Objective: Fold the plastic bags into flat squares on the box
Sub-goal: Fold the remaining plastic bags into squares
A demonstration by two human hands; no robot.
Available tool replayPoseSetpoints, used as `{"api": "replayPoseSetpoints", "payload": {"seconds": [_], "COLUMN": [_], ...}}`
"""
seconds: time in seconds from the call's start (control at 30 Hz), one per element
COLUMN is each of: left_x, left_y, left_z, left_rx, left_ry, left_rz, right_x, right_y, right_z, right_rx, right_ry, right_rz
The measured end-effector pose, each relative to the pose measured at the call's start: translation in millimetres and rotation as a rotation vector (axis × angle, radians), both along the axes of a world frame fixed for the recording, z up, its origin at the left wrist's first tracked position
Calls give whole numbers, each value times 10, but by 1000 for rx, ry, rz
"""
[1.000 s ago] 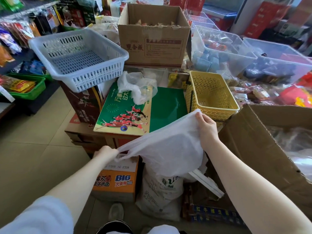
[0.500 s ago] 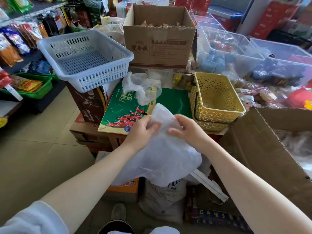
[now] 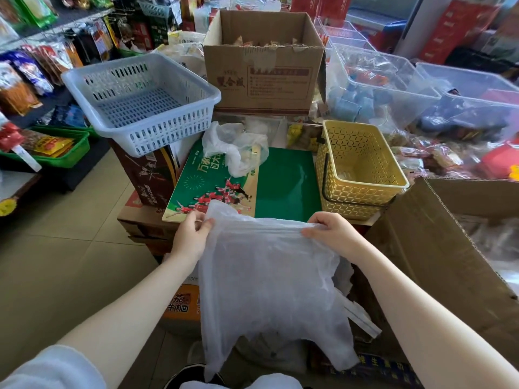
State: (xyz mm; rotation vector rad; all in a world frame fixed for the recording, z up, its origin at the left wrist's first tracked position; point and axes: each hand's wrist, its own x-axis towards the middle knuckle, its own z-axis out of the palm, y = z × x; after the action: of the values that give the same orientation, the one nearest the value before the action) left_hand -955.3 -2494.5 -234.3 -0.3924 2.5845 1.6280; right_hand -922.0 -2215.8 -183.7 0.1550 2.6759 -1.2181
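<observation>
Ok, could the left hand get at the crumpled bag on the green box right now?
Probably not yet: the left hand is pinching the held bag. The path over the green box to the crumpled bag looks free.

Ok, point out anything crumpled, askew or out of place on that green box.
A crumpled plastic bag lies loose at the far end of the green box, not folded. The white basket is perched tilted on a brown carton beside it. The bag in both hands hangs in the air, still unfolded.
</observation>
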Motion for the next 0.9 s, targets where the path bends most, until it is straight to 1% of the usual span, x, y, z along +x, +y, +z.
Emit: {"api": "replayPoseSetpoints", "payload": {"seconds": [0.03,0.07,0.1,0.13,0.17,0.2,0.23,0.3,0.33,0.4,0.47,0.53,0.6,0.67,0.77,0.83,0.87,0.9], "left_x": [-16,-25,-25,-25,-11,-15,-19,-10,-13,-15,3,5,11,-2,28,44,52,65], "left_y": [22,67,127,200,282,355,424,519,554,578,574,577,594,600,589,576,564,562], "left_z": [-8,-2,45,125,228,291,355,436,435,391,393,423,464,459,463,452,461,494], "left_rx": [-112,-229,-329,-394,-428,-439,-420,-283,-252,-220,-152,-118,-130,-189,-397,-532,-547,-487], "left_ry": [24,109,238,369,461,506,500,410,435,535,538,521,519,538,543,423,327,227], "left_rz": [-9,-53,-137,-251,-391,-544,-678,-844,-870,-821,-776,-769,-781,-794,-831,-872,-889,-904], "right_x": [-1,0,3,8,11,15,17,36,47,85,103,105,85,47,-5,-14,-17,-7], "right_y": [-42,-89,-136,-179,-219,-253,-287,-327,-319,-259,-145,-66,-38,-42,-85,-127,-150,-179], "right_z": [26,65,110,157,198,237,271,347,372,398,381,358,355,366,390,377,364,360], "right_rx": [-32,-78,-127,-167,-196,-213,-225,-255,-290,-440,-641,-759,-690,-640,-725,-780,-767,-717], "right_ry": [22,33,39,40,43,48,59,87,92,38,-105,-210,-155,-95,-140,-192,-187,-152], "right_rz": [9,26,47,67,89,112,133,158,166,204,210,159,114,15,-154,-216,-235,-226]}}
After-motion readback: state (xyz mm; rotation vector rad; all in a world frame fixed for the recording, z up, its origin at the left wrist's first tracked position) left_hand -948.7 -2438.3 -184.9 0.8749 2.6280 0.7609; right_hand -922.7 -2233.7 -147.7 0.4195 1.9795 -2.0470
